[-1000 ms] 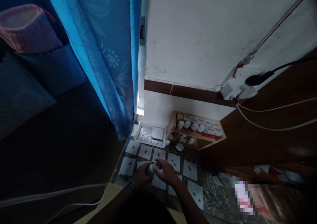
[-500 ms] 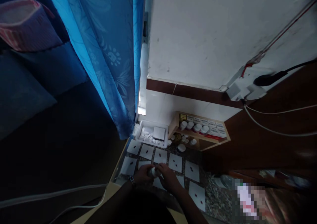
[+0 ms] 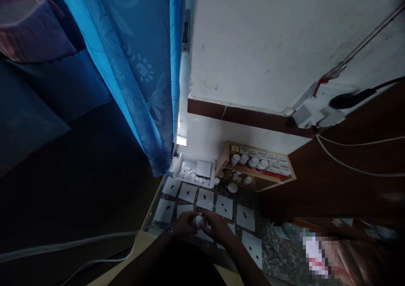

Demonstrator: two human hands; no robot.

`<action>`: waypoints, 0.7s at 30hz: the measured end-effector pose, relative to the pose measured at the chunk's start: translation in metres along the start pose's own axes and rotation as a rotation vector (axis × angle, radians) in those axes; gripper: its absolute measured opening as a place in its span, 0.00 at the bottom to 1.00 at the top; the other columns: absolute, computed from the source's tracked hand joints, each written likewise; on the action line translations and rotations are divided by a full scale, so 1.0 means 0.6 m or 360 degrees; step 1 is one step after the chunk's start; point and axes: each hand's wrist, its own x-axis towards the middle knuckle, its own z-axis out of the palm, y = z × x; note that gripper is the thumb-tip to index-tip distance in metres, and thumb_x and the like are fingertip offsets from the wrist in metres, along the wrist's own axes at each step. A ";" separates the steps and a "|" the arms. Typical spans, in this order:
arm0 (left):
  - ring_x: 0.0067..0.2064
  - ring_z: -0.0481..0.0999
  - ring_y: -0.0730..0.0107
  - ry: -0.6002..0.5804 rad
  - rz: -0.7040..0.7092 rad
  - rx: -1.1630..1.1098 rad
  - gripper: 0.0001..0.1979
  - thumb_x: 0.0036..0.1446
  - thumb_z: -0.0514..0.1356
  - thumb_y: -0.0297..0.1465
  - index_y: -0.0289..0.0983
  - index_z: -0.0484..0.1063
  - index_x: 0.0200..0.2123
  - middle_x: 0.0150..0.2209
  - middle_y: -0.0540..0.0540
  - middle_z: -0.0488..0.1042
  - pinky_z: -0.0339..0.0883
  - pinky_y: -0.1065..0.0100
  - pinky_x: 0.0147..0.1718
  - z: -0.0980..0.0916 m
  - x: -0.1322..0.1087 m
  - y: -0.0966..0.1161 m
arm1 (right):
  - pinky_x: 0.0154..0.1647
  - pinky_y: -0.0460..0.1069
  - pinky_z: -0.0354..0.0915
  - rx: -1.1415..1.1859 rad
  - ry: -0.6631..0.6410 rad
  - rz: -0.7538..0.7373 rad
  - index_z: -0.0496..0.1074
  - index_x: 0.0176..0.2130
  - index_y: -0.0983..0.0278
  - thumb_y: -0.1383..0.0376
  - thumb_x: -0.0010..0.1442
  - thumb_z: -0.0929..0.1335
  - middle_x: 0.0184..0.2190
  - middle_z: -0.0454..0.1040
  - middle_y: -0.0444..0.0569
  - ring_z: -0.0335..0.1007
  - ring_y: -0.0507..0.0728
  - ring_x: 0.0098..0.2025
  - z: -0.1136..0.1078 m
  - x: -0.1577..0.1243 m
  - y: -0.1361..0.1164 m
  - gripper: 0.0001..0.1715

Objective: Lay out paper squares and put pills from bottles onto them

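Between both hands is a small bottle with a white cap [image 3: 199,222], held over the papers on the counter. My left hand [image 3: 184,223], with a watch [image 3: 170,230] at its wrist, is closed round the bottle from the left. My right hand [image 3: 217,227] has its fingers closed at the cap from the right. Under and around the hands lie several white paper squares [image 3: 205,196], most bearing a pair of small dark red pills or capsules. Papers directly beneath the hands are partly hidden.
Behind the papers stands a white plastic tray [image 3: 181,177] of folded white paper pieces. A wooden shelf [image 3: 228,151] beside it holds boxes and white-capped bottles. Another white-capped jar [image 3: 232,188] stands before the shelf. A blue curtain [image 3: 142,75] hangs at left; a cable [image 3: 95,237] crosses lower left.
Both hands and the bottle have shifted very slightly right. The right hand's fingers have moved a little at the cap; the view has tilted slightly.
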 end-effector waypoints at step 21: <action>0.47 0.71 0.57 0.0305 -0.0114 -0.0501 0.31 0.30 0.71 0.30 0.35 0.72 0.43 0.44 0.45 0.75 0.62 0.60 0.48 -0.007 0.007 -0.054 | 0.32 0.51 0.62 -0.0071 0.0749 0.1162 0.74 0.33 0.62 0.55 0.55 0.58 0.29 0.76 0.55 0.72 0.62 0.32 -0.033 0.020 0.279 0.21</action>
